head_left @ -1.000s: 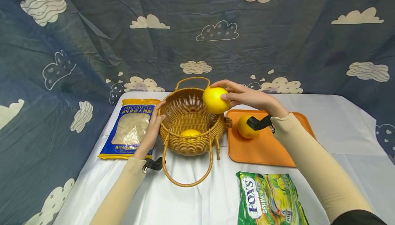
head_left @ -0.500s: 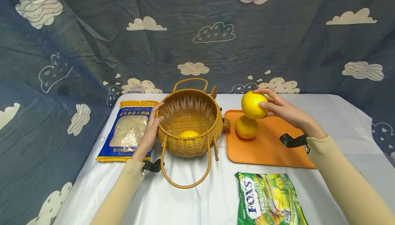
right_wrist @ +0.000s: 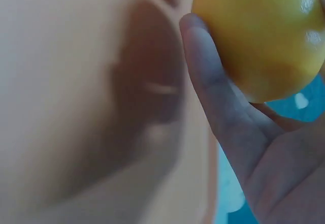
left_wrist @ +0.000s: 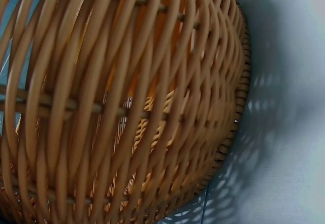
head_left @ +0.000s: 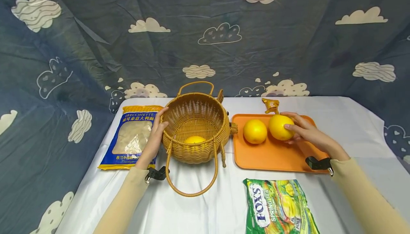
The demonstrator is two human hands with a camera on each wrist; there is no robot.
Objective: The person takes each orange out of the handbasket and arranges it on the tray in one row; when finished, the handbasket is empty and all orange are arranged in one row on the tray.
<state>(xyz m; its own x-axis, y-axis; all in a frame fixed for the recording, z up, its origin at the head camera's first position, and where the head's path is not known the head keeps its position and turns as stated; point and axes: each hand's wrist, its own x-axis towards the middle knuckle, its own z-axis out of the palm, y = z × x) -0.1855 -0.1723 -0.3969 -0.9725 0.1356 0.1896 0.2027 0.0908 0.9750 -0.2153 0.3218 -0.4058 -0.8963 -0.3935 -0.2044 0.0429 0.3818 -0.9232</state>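
Gripping a round yellow fruit (head_left: 280,127), the right hand (head_left: 305,132) is over the rear half of the orange tray (head_left: 266,160); fingers and thumb clamped on the fruit from its right side, thumb facing the camera; cannot tell if the fruit's underside meets the tray. A 2nd yellow fruit (head_left: 255,132) sits on the tray just left of the held fruit; a small gold-wrapped piece (head_left: 271,105) lies at the tray's back edge.

Left hand (head_left: 154,139) is on the left side of the wicker basket (head_left: 192,154), thumb and nearest finger at the rim, apart from each other; other fingers hidden, so cannot tell if they curl round the wall (left wrist view is all weave, plus bench and shadow). Basket is upright, just left of the tray; rear handle up, front handle (head_left: 192,194) down on the near side; a 3rd yellow fruit (head_left: 194,140) is inside, at the front.

Blue-and-yellow ORECCHIETTE bag (head_left: 132,138) lies flat left of the basket, partly behind the left hand; green FOX'S bag (head_left: 280,205) lies in front of the tray, cut by the frame edge; white cloth covers the bench (head_left: 192,219); dark cloud-print backdrop (head_left: 179,52) behind; black strap on each wrist, beige sleeves.
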